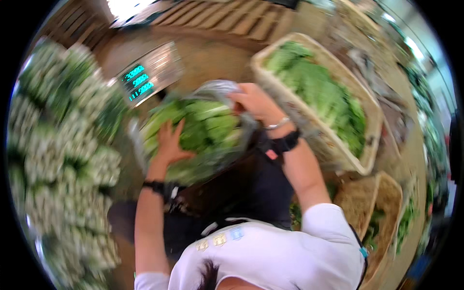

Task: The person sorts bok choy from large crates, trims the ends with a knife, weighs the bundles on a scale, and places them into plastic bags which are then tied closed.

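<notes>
A clear plastic bag (pixel 221 87) full of leafy green lettuce (pixel 203 127) stands before me. My left hand (pixel 170 145) lies on the lettuce at the left of the bag's mouth, fingers spread. My right hand (pixel 253 103) grips the bag's rim at the upper right; its fingertips are partly hidden. Just beyond the bag is a digital scale (pixel 152 72) with a lit display. A long plastic crate (pixel 315 112) to the right holds more leafy greens (pixel 322 98).
Bundled vegetables with pale stalks (pixel 69 152) are heaped along the left. Slatted wooden pallets (pixel 224 18) lie at the far side. Further crates (pixel 380 203) with some greens stand at the lower right, and a crumpled sheet (pixel 380 87) lies beyond the long crate.
</notes>
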`<state>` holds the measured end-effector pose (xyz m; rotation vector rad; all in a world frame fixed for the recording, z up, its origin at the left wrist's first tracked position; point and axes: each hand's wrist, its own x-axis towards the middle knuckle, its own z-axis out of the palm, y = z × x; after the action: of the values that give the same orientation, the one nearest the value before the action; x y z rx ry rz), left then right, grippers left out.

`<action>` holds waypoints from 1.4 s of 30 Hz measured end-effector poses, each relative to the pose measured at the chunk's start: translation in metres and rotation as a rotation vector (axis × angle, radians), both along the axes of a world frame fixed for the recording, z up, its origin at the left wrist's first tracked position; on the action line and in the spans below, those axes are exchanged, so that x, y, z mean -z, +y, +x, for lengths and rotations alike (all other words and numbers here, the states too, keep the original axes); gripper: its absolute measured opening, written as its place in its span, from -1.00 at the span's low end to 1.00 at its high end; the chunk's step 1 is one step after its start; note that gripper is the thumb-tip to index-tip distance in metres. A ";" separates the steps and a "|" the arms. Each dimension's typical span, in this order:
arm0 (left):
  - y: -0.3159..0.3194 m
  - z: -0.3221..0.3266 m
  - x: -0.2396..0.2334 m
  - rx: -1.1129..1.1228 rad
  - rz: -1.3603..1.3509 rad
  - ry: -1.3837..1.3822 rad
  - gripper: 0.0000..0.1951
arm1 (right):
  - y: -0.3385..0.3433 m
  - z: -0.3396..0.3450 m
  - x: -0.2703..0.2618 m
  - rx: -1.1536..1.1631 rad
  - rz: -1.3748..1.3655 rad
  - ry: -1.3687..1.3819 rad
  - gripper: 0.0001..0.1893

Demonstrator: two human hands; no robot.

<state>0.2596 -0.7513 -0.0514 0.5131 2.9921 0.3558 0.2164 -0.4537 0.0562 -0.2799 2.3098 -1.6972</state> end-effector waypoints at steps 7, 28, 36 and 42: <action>0.024 0.021 0.042 0.054 -0.266 -0.026 0.10 | 0.009 -0.021 -0.043 0.184 -1.192 -0.393 -0.87; 0.296 0.017 -0.205 0.562 0.667 -0.399 -0.71 | 0.354 0.129 0.086 0.910 0.588 0.020 -0.72; 0.435 -0.126 -0.078 0.267 -0.154 -0.185 -0.24 | 0.349 0.116 0.083 0.688 0.140 -0.407 -0.49; 0.467 -0.108 -0.060 0.330 -0.281 -0.316 -0.15 | 0.336 0.102 0.073 0.358 0.661 -0.276 -0.33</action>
<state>0.1511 -0.2839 0.0090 0.8144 2.5376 -0.0117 0.3180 -0.1176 -0.0173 0.4881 2.6331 -0.9099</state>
